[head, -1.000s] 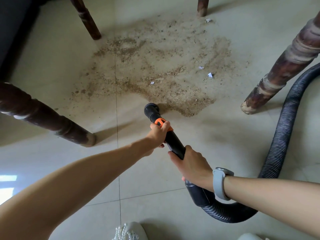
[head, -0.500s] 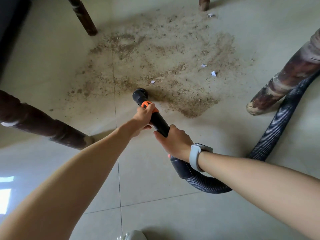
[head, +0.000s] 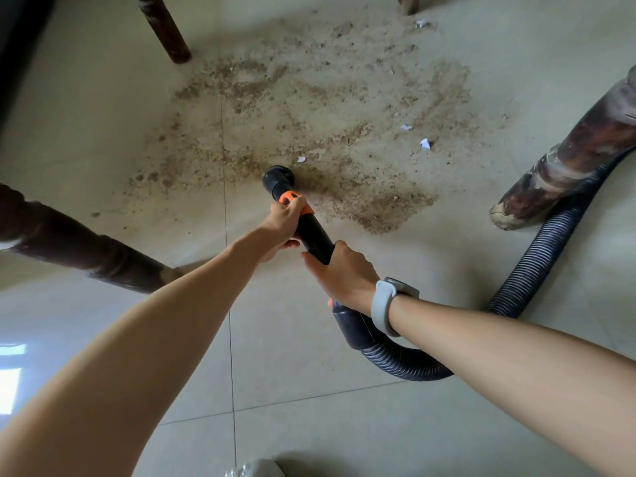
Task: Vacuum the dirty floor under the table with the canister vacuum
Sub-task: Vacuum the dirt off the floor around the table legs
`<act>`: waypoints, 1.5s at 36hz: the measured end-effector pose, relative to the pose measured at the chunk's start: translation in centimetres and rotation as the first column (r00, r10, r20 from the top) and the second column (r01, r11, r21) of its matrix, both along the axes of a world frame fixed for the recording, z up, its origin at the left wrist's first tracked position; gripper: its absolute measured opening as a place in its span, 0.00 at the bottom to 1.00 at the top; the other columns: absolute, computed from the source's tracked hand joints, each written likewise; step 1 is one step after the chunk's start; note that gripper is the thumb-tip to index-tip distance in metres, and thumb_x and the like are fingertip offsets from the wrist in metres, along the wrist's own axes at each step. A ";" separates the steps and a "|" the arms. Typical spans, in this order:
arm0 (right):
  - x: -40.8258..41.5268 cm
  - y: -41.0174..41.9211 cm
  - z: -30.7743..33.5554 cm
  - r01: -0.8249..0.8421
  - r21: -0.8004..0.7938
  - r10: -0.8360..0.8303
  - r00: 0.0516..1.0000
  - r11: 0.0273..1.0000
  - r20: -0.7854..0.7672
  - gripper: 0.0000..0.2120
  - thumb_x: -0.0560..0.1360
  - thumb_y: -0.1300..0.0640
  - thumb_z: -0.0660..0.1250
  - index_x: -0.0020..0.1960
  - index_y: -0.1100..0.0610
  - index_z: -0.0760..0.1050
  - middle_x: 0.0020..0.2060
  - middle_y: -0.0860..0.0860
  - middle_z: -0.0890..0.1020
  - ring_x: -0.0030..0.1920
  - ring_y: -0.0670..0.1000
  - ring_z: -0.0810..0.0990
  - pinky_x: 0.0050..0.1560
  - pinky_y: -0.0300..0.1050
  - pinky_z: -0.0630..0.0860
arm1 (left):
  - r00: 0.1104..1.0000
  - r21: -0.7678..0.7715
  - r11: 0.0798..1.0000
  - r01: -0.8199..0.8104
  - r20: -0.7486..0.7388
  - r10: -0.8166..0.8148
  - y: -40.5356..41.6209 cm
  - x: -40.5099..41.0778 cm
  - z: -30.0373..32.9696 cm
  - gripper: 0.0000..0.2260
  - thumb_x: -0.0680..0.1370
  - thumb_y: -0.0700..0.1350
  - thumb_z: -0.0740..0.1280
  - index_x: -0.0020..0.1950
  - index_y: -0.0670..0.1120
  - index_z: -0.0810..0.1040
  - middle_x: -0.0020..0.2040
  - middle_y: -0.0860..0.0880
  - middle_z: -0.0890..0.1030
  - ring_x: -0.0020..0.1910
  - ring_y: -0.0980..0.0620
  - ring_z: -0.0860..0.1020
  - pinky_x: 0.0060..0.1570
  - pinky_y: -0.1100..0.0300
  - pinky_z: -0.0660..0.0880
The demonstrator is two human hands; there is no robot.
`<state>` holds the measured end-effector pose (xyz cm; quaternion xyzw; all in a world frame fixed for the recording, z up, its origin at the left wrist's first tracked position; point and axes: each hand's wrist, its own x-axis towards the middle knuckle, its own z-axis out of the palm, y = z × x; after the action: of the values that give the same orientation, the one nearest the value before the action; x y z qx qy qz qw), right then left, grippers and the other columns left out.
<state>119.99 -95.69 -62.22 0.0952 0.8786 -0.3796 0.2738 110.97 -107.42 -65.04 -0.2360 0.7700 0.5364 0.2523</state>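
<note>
A broad patch of brown dirt (head: 330, 118) with a few white paper scraps (head: 425, 143) covers the pale tiled floor between the table legs. The black vacuum nozzle (head: 278, 177) points down at the patch's near edge. My left hand (head: 284, 223) grips the black wand at its orange collar (head: 292, 201). Just behind it, my right hand (head: 342, 275), with a grey watch on the wrist, grips the wand's rear. The ribbed black hose (head: 537, 263) loops from the wand to the right, past a table leg. The canister itself is out of view.
Dark wooden table legs stand at the left (head: 86, 249), the right (head: 568, 166), the far left (head: 165, 29) and the far middle (head: 409, 3). The hose lies against the right leg. A white shoe tip (head: 254, 469) shows at the bottom edge.
Both hands have pushed the wand forward, bringing the nozzle from the bare tile in front of the dirt onto the patch's near edge. The hose has trailed along.
</note>
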 end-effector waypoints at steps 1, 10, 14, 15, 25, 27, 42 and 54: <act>0.2 0.2 0.1 0.003 -0.001 -0.003 1.000 1.000 0.001 0.20 0.78 0.40 0.59 0.52 0.58 0.66 0.41 0.53 0.78 0.40 0.57 0.80 0.39 0.46 0.73 | 1.000 0.002 1.000 0.007 0.000 -0.007 0.2 0.2 0.0 0.19 0.79 0.52 0.59 0.62 0.40 0.68 0.47 0.42 0.75 0.46 0.44 0.77 0.45 0.51 0.73; 1.8 1.6 0.8 0.040 0.000 -0.040 0.999 0.999 0.029 0.20 0.78 0.39 0.58 0.52 0.57 0.66 0.43 0.54 0.78 0.43 0.58 0.81 0.43 0.48 0.76 | 0.999 -0.016 0.999 0.051 0.013 -0.050 1.8 1.6 0.6 0.21 0.79 0.52 0.58 0.65 0.39 0.66 0.50 0.41 0.76 0.49 0.43 0.77 0.48 0.51 0.75; 3.0 2.2 1.0 0.046 0.011 -0.047 0.998 0.999 0.041 0.21 0.78 0.39 0.58 0.52 0.57 0.66 0.39 0.51 0.76 0.40 0.56 0.78 0.40 0.46 0.74 | 0.997 -0.014 0.998 0.067 0.028 -0.066 2.6 2.6 0.9 0.21 0.80 0.53 0.57 0.66 0.39 0.66 0.49 0.41 0.76 0.47 0.43 0.77 0.48 0.50 0.75; 3.3 2.4 1.1 0.050 0.011 -0.050 0.998 0.999 0.045 0.20 0.78 0.39 0.58 0.51 0.57 0.65 0.37 0.50 0.75 0.39 0.55 0.77 0.39 0.45 0.73 | 0.997 -0.012 0.997 0.071 0.034 -0.071 2.8 2.9 1.0 0.21 0.80 0.53 0.57 0.66 0.39 0.66 0.49 0.41 0.76 0.47 0.44 0.77 0.47 0.51 0.75; 6.5 3.9 1.5 0.052 0.012 -0.053 0.995 0.999 0.085 0.21 0.77 0.38 0.58 0.52 0.57 0.67 0.43 0.53 0.79 0.44 0.57 0.81 0.46 0.50 0.78 | 0.997 -0.025 0.998 0.054 0.064 -0.053 4.5 6.3 1.3 0.22 0.80 0.53 0.58 0.67 0.40 0.62 0.51 0.41 0.76 0.49 0.43 0.78 0.45 0.52 0.77; 7.2 4.1 1.6 0.053 0.014 -0.054 0.994 0.998 0.090 0.22 0.77 0.38 0.59 0.53 0.58 0.68 0.44 0.54 0.81 0.44 0.57 0.82 0.47 0.50 0.79 | 0.996 -0.028 0.998 0.051 0.070 -0.049 4.7 7.1 1.4 0.22 0.80 0.53 0.58 0.67 0.40 0.62 0.52 0.40 0.76 0.49 0.43 0.78 0.45 0.52 0.77; 10.4 5.7 1.7 0.089 -0.026 -0.085 0.988 0.996 0.126 0.22 0.75 0.37 0.60 0.50 0.57 0.68 0.40 0.55 0.83 0.40 0.59 0.83 0.49 0.53 0.80 | 0.995 -0.059 0.998 0.036 0.097 -0.030 6.4 10.4 2.1 0.14 0.80 0.51 0.58 0.59 0.43 0.62 0.46 0.45 0.73 0.43 0.48 0.74 0.33 0.60 0.71; 9.7 6.2 2.3 0.092 0.033 -0.095 0.992 0.995 0.085 0.22 0.76 0.37 0.58 0.52 0.57 0.68 0.40 0.53 0.81 0.40 0.56 0.83 0.46 0.49 0.79 | 0.995 -0.024 0.997 0.069 0.077 -0.067 7.6 9.3 2.5 0.20 0.80 0.52 0.58 0.66 0.40 0.62 0.46 0.43 0.73 0.39 0.49 0.74 0.35 0.58 0.73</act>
<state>129.68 -89.45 -59.95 0.1565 0.8660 -0.3747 0.2918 120.31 -99.86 -62.50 -0.2333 0.7745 0.5077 0.2965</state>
